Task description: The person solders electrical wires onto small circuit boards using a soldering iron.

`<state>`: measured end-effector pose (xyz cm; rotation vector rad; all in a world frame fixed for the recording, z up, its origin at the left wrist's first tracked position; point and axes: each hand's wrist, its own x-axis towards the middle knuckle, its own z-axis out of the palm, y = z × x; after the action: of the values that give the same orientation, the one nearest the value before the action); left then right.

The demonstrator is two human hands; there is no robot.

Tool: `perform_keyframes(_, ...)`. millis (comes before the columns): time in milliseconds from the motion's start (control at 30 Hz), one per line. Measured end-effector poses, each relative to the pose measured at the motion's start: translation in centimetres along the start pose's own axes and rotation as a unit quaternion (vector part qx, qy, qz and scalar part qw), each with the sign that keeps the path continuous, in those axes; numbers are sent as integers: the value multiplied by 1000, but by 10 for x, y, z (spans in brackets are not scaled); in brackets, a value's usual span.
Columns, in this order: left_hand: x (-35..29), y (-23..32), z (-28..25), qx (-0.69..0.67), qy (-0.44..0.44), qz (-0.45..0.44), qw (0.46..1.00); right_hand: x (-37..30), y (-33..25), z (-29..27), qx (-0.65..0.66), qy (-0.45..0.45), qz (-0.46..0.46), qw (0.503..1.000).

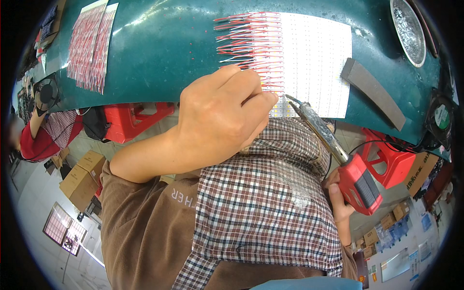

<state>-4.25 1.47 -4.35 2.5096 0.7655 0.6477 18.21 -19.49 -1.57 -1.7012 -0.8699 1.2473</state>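
Note:
My left hand [224, 113] is closed in a pinch over the near left part of a white circuit board sheet [316, 63]. What its fingertips hold, if anything, is hidden. Rows of red and white wires [251, 41] stick out from the sheet's left side, and yellowish pads show by my fingertips. Low on the right, my right hand [338, 200] grips a red soldering gun [360, 186]. Its long metal barrel slants up to the left, and the tip lies right beside my left fingertips at the board.
The green tabletop [150, 58] holds wired sheets [92, 46] at far left. A grey bar [374, 92] touches the board's right side. A metal dish [408, 31] and a small black fan [440, 116] are at right. Red stools [133, 121] stand below the table; a person in red [41, 137] sits left.

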Motion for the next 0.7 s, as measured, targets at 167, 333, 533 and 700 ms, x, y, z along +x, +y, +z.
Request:
perform_keyframes(167,0,1,1,-1,3,-2,1000,2,-7,0,27,-7,0,1000)
perform_keyframes(333,1,3,0,5,5,-4,1000,-2,-4,-3,31,-13,10,999)
perform_keyframes(533,-1,7,-5,38,-8,-17,999,-4,-5,-6,13,-23,5,1000)
perform_keyframes(700,-1,12,-1,24,13,-19,999,-5,-2,-7,19,-22,4,1000)
